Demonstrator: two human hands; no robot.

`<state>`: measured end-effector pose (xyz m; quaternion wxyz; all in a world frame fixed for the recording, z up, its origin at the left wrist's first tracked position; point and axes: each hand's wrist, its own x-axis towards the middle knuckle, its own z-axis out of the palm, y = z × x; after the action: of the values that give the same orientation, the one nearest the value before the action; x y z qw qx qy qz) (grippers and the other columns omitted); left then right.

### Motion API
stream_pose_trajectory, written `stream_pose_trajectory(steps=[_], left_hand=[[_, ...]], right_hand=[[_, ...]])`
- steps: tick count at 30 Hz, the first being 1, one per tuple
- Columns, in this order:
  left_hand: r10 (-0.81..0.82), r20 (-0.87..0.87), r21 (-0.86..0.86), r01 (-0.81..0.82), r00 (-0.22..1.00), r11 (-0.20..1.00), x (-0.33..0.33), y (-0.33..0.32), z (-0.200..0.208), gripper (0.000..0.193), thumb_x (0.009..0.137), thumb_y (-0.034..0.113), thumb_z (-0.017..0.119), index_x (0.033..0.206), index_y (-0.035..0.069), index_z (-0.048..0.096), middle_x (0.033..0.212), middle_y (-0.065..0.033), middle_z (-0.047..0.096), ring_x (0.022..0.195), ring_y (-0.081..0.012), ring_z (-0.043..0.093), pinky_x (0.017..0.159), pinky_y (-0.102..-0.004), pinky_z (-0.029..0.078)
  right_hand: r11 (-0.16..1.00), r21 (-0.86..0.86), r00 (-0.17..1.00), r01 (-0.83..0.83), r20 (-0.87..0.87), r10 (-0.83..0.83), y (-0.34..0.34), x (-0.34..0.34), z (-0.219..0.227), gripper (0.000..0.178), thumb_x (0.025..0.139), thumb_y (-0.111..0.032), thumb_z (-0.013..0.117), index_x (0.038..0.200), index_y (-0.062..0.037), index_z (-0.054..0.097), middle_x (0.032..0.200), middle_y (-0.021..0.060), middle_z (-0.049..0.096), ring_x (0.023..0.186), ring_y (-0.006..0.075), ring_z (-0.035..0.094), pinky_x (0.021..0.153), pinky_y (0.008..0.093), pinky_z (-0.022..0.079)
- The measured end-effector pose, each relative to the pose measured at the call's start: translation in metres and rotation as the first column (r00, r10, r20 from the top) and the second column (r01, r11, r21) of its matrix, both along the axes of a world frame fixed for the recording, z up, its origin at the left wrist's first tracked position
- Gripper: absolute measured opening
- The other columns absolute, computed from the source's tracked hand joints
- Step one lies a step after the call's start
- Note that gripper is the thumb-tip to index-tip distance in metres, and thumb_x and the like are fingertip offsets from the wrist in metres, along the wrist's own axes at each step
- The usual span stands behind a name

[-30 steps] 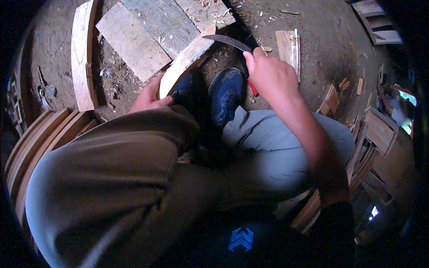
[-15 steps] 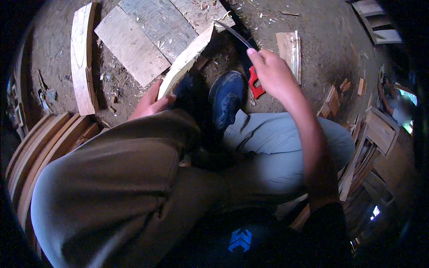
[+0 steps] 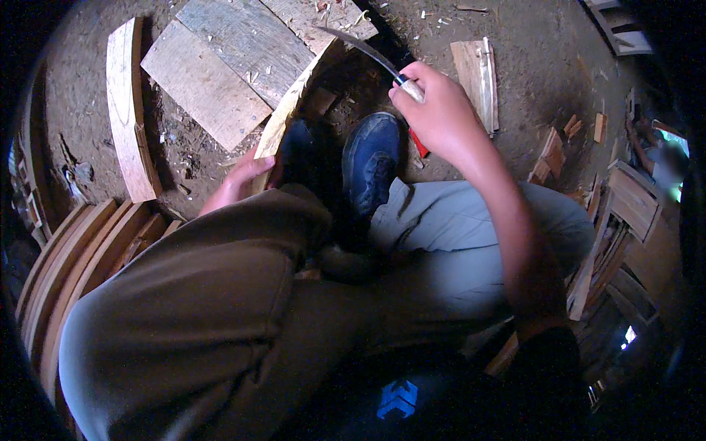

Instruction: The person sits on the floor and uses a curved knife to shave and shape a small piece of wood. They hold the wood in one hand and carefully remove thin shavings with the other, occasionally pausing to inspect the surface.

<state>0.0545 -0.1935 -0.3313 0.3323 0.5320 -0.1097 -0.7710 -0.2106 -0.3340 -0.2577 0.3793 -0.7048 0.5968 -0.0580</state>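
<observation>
Two hands were on the work. The curved wooden piece (image 3: 288, 110) stood slanted from the person's lap up toward the flat boards on the ground, its pale edge turned upward, just left of the dark shoes (image 3: 346, 158). The left hand (image 3: 246, 173) gripped its lower end, fingers curled around the wood near the knee. The right hand (image 3: 441, 114) was closed in a fist about the handle of a curved blade (image 3: 360, 45), whose tip lay at or just over the upper end of the piece; whether steel touched wood could not be told.

To judge by the grip, the cut in hand was a shaving stroke along that upper edge. Done well, it would want the lower end kept braced against the leg so the piece could not twist, the blade laid at a shallow angle, and thin slices taken with the grain instead of one deep bite. The left hand sat well below the blade, which looked the safe place for it; the shoes, close under the line of the stroke, seemed the thing most at risk from a slip.

Beyond this, grey weathered planks (image 3: 220, 66) lay flat on the dirt floor (image 3: 529, 66), strewn with chips. One bowed slat (image 3: 129, 110) rested at the left, a stack of curved strips (image 3: 66, 264) lower down, and small offcuts (image 3: 474, 77) to the right.
</observation>
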Motion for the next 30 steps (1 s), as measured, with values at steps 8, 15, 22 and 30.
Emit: stream_pose_trajectory(steps=[8,15,22,30], left_hand=[[-0.098,-0.031,0.068,0.1,0.995,0.993,0.011,0.006,0.008,0.059,0.082,0.036,0.059,0.129,0.002,0.046,0.089,-0.0049,0.053,0.076,-0.0142,0.05,0.068,-0.0267,0.037],[-0.242,-0.252,0.061,0.264,0.937,0.963,0.02,0.011,0.002,0.059,0.08,0.03,0.06,0.128,-0.002,0.046,0.091,-0.0072,0.057,0.081,-0.0139,0.054,0.071,-0.0244,0.04],[-0.288,-0.279,-0.006,0.299,0.916,0.954,0.019,0.013,0.0,0.061,0.08,0.027,0.06,0.131,-0.003,0.043,0.101,-0.0081,0.056,0.091,-0.0149,0.053,0.079,-0.025,0.039],[-0.299,-0.229,-0.077,0.288,0.927,0.954,0.017,0.014,0.008,0.064,0.08,0.023,0.059,0.135,-0.003,0.039,0.112,-0.0086,0.054,0.102,-0.0156,0.05,0.087,-0.0257,0.036]], right_hand=[[0.993,0.069,0.985,0.096,0.134,-0.104,-0.004,0.008,-0.001,0.02,0.088,-0.016,0.058,0.103,-0.003,0.06,0.064,0.0028,0.055,0.054,0.0105,0.051,0.051,0.0286,0.041],[0.985,0.172,0.939,-0.004,0.339,-0.055,-0.013,0.009,-0.016,0.024,0.087,-0.012,0.059,0.109,-0.0053,0.063,0.059,-0.0048,0.048,0.045,0.0042,0.042,0.041,0.0239,0.035],[0.997,-0.071,0.948,-0.008,0.317,0.03,-0.015,-0.005,-0.037,0.017,0.085,-0.016,0.062,0.096,-0.0047,0.068,0.073,0.0036,0.063,0.065,0.0097,0.057,0.063,0.0257,0.045],[0.899,0.42,0.917,0.121,0.3,-0.264,-0.018,0.003,0.002,0.023,0.089,-0.024,0.063,0.106,-0.0075,0.062,0.056,-0.0072,0.042,0.043,0.0012,0.037,0.037,0.0204,0.028]])
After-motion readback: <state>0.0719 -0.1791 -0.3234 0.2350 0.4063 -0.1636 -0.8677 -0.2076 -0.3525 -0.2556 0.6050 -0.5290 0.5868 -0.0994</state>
